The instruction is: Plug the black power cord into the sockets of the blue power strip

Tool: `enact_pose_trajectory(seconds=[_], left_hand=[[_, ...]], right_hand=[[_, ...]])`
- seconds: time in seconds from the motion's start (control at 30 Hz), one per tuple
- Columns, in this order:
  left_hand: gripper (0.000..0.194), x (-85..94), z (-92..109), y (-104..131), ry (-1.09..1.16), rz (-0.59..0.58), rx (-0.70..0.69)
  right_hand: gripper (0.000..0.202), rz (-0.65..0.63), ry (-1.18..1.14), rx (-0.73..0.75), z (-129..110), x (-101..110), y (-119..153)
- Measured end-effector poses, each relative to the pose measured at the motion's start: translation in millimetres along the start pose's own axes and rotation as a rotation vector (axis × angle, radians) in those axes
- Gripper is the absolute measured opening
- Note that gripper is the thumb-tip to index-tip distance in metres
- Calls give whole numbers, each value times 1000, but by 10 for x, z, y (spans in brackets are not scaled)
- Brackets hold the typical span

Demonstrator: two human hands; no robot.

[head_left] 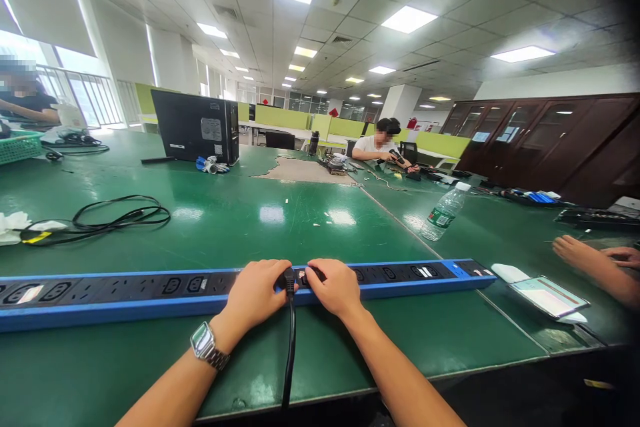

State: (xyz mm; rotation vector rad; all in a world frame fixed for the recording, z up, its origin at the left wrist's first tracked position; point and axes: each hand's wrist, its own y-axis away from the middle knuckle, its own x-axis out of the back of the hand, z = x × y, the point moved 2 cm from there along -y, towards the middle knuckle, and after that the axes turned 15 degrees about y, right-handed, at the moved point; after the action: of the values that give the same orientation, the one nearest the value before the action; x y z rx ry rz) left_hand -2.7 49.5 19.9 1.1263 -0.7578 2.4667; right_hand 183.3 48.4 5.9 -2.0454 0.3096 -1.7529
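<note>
A long blue power strip (150, 312) with rows of black sockets lies across the green table in front of me. A black power plug (289, 278) stands at a socket near its middle, and its cable (289, 353) runs down over the table's front edge. My left hand (257, 288), with a watch at the wrist, is closed around the plug, thumb and forefinger at its sides. My right hand (336, 285) is closed over the strip just right of the plug, thumb on top and fingers partly hidden. How deep the plug sits cannot be seen.
A coiled black cable (120, 210) lies at left, before a black computer case (195, 127). A water bottle (445, 213) and a phone-like device (547, 295) are at right. Another person's hands (583, 257) work at the right edge; a person (375, 147) sits opposite.
</note>
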Motion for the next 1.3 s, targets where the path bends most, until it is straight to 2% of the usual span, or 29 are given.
enact_pose_trajectory(seconds=[0.7,0.93,1.23,1.3], left_hand=[[27,-11,-28,7,-10,8,-2],[32,-13,-37,5,-23,16,21],[18,-16,12,31,30,24,-19],[19,5,18,47,95,86,-11]], right_hand=[[26,-10,8,-11,-1,-1,-2],[27,-17,0,-13,-4,0,-2],[27,-7,6,-11,-6,-5,-5],[27,-11,5,-15,-7,-3,-9]])
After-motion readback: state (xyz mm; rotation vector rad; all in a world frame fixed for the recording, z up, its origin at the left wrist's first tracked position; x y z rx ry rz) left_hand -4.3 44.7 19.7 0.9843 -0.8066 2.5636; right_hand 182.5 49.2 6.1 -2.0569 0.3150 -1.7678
